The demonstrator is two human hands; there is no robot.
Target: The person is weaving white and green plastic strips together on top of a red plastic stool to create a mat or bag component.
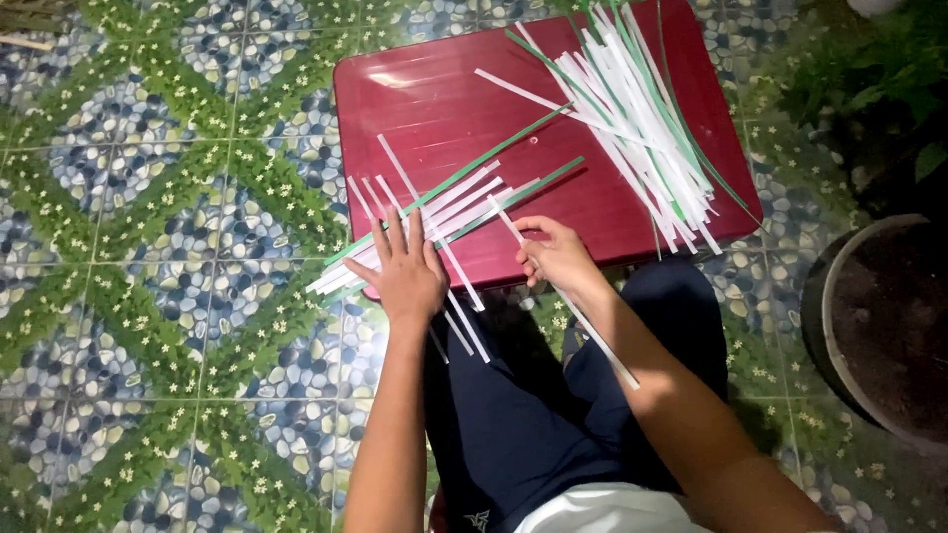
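In the centre of the frame, a left hand [407, 271] is lying flat with fingers spread, pressing down on a woven bundle of white and green strips [434, 212] at the near edge of a red plastic stool [434, 99]; it is gripping nothing, only pinning. Just right of it, a right hand [555, 254] is pinching one long white strip [568, 306] between thumb and curled fingers; this strip is running from the stool top down towards the lower right, across the dark trousers [523, 415]. At the upper right of the stool, a loose heap of strips [642, 118] is lying fanned out. At the right edge, a dark plant pot [869, 326] is standing on the patterned tile floor [178, 247].
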